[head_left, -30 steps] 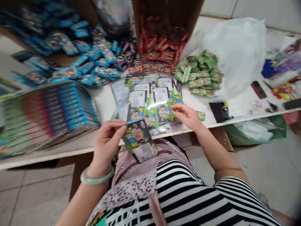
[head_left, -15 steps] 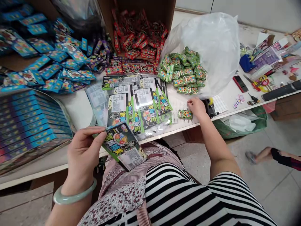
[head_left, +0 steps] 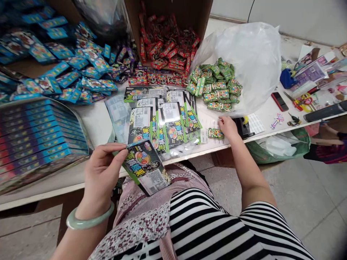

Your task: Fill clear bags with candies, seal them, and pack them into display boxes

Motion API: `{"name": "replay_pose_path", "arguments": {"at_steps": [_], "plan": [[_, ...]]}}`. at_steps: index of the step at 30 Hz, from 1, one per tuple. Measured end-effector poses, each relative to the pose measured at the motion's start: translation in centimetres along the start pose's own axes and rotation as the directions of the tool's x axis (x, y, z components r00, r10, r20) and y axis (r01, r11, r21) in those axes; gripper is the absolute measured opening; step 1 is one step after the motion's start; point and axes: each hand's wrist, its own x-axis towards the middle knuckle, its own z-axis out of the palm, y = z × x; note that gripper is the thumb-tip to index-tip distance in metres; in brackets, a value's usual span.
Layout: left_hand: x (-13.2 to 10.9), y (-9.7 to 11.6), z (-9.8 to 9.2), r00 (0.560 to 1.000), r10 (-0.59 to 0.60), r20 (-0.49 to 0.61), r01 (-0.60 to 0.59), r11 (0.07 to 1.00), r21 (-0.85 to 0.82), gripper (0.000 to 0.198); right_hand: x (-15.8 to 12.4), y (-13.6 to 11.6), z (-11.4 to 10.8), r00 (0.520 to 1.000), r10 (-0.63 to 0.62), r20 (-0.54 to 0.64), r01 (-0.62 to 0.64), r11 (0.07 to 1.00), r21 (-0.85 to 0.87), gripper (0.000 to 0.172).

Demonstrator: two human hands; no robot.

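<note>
My left hand (head_left: pixel 104 171) pinches a black and green printed packet (head_left: pixel 146 166) by its upper left corner, over my lap. A white label with a barcode shows on its lower part. My right hand (head_left: pixel 228 127) rests at the table's front edge, fingertips bent together on a white sheet of labels (head_left: pixel 204 136); whatever they pinch is too small to make out. Just left of those fingers a small green candy packet (head_left: pixel 216 133) lies on the sheet. Similar black and green packets (head_left: pixel 173 126), several with barcode labels, overlap in the middle of the table.
Green candy packets (head_left: pixel 217 85) spill from a clear plastic bag (head_left: pixel 252 61). Red packets (head_left: pixel 168 47) fill a cardboard box behind; blue packets (head_left: pixel 92 66) are heaped left. A black tape dispenser (head_left: pixel 242 127), a phone (head_left: pixel 279 101) and scissors (head_left: pixel 299 102) lie right.
The view has shifted slightly, so the table appears a little further right and lower. Both hands keep nearly the same pose. A person at the right has moved closer to the table.
</note>
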Motion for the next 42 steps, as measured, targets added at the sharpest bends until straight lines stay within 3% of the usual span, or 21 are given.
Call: {"name": "replay_pose_path", "arguments": {"at_steps": [6, 11, 13, 15, 17, 20, 23, 25, 29, 37, 42], "plan": [[0.1, 0.3, 0.1, 0.999, 0.05, 0.013, -0.05, 0.999, -0.023, 0.014, 0.1, 0.3, -0.1, 1.0, 0.028, -0.002, -0.028, 0.997, 0.078, 0.015], [0.5, -0.2, 0.2, 0.991, 0.117, 0.07, -0.112, 0.991, -0.071, 0.013, -1.0, 1.3, -2.5, 0.998, 0.054, 0.016, -0.056, 0.976, 0.209, 0.012], [0.5, -0.1, 0.6, 0.982, 0.149, 0.115, -0.138, 0.986, -0.092, 0.011, -2.3, -0.4, -4.2, 0.999, 0.011, 0.031, -0.02, 0.956, 0.294, 0.016], [0.2, 0.4, 1.2, 0.974, 0.167, 0.153, -0.154, 0.983, -0.097, 0.011, -3.9, -4.2, -5.9, 0.987, -0.137, 0.087, 0.083, 0.888, 0.452, 0.021], [-0.2, 1.2, 1.7, 0.97, 0.155, 0.188, -0.141, 0.986, -0.086, 0.014, -5.8, -9.5, -7.3, 0.903, -0.404, 0.148, 0.235, 0.751, 0.617, 0.022], [-0.6, 2.2, 2.0, 0.96, 0.163, 0.226, -0.148, 0.986, -0.082, 0.017, -8.1, -17.8, -8.4, 0.682, -0.706, 0.19, 0.405, 0.581, 0.706, 0.017], [-0.8, 2.9, 1.7, 0.95, 0.177, 0.256, -0.161, 0.983, -0.084, 0.014, -8.9, -23.9, -7.7, 0.518, -0.813, 0.268, 0.509, 0.544, 0.667, 0.014], [-0.9, 3.2, 1.3, 0.948, 0.179, 0.263, -0.16, 0.983, -0.093, 0.012, -8.7, -26.1, -6.8, 0.474, -0.81, 0.345, 0.544, 0.578, 0.609, 0.013], [-0.8, 3.1, 0.7, 0.953, 0.155, 0.26, -0.13, 0.985, -0.114, 0.01, -8.2, -27.4, -5.6, 0.487, -0.755, 0.44, 0.54, 0.656, 0.527, 0.014], [-0.7, 2.4, 1.6, 0.972, 0.124, 0.198, -0.1, 0.987, -0.125, 0.035, -8.3, -27.8, -5.2, 0.548, -0.723, 0.421, 0.556, 0.691, 0.462, 0.014], [-0.8, 2.0, 2.4, 0.978, 0.171, 0.118, -0.158, 0.981, -0.111, 0.03, -8.2, -28.0, -4.6, 0.593, -0.663, 0.456, 0.481, 0.746, 0.46, 0.015]]}}
